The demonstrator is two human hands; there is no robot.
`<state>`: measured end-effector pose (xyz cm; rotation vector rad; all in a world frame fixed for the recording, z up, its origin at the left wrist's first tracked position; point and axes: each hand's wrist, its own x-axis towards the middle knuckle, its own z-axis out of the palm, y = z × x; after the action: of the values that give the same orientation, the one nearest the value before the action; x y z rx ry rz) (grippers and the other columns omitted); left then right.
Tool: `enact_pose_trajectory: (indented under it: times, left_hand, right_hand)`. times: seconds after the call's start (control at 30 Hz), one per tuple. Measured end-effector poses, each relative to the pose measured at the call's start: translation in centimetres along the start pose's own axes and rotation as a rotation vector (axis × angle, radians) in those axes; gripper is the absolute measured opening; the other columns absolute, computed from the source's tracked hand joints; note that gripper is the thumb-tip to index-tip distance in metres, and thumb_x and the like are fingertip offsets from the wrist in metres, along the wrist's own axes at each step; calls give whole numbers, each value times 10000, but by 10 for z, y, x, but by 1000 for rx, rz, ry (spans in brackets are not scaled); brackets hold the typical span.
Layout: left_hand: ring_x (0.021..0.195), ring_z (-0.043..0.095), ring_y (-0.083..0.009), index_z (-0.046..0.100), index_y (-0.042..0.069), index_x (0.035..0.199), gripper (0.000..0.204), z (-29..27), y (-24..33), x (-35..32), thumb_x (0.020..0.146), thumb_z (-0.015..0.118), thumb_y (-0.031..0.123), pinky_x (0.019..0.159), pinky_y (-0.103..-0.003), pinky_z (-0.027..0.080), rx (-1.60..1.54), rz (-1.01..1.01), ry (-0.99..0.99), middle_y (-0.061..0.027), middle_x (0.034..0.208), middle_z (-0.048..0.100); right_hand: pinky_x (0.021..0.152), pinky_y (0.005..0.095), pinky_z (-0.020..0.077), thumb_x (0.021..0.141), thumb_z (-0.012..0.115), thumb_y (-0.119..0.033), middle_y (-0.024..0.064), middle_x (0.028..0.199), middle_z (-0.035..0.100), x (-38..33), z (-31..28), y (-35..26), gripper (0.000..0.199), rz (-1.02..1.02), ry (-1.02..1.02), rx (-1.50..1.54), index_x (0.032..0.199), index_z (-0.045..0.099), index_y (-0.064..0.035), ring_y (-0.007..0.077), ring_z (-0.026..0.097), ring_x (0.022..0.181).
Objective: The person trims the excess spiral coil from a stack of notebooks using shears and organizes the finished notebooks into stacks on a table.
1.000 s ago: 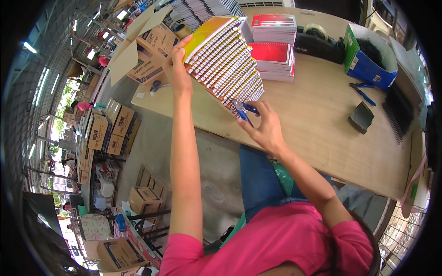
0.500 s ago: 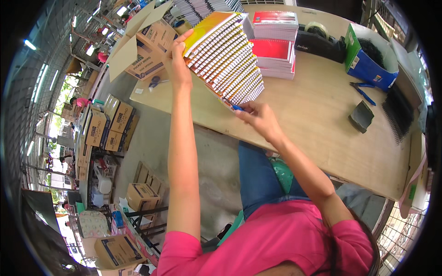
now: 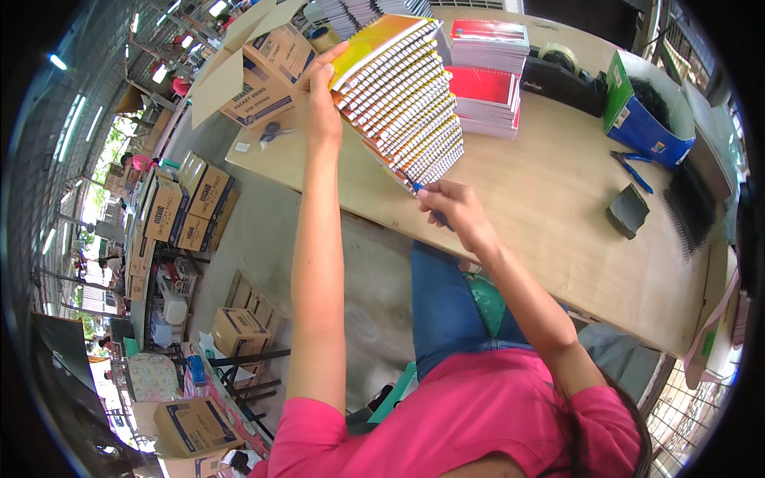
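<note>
A tall stack of spiral notebooks (image 3: pixel 402 95) with yellow-orange covers leans at a tilt over the table's near edge, its bound edges facing me. My left hand (image 3: pixel 320 103) grips the stack's upper left end. At its lower end, my right hand (image 3: pixel 458 211) is closed around a slim blue hand tool (image 3: pixel 442 221). The blue tip meets the spiral of one of the lowest notebooks. Fingers cover most of the tool, so its exact kind is hidden.
Red-covered notebooks (image 3: pixel 482 92) stand piled behind the stack. Rightward on the table (image 3: pixel 550 207) lie blue-handled pliers (image 3: pixel 633 169), a dark block (image 3: pixel 628 211), black binding coils (image 3: pixel 689 203) and a blue-green box (image 3: pixel 649 111). Scissors (image 3: pixel 275 131) and an open carton (image 3: pixel 267 76) are at left.
The notebook stack has shifted slightly right in the picture with my left hand. My right hand has turned, and the tool's blue end now shows behind the fingers too.
</note>
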<state>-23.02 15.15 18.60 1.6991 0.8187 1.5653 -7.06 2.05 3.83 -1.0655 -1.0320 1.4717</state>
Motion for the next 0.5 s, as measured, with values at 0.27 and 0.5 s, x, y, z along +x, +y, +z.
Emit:
enact_pose_trajectory:
  times: [0.27, 0.5]
  left_hand:
    - [1032, 616, -148, 631, -32, 1244, 469, 1, 2, -1, 945, 399, 245, 913, -278, 485, -9, -15, 4, -127, 1233, 637]
    - [1035, 615, -159, 635, -26, 1247, 479, 1, 3, -1, 943, 405, 264, 929, -285, 475, -3, -18, 1, -122, 1239, 636]
  right_hand:
    - [681, 440, 508, 806, 748, -228, 174, 970, 643, -16, 3, 18, 364, -802, 427, -854, 1076, 638, -10, 342, 633, 806]
    - [638, 375, 513, 886, 684, -205, 111, 813, 669, 5, -17, 8, 297, 309, -156, 362, 1064, 640, 29, 241, 652, 736]
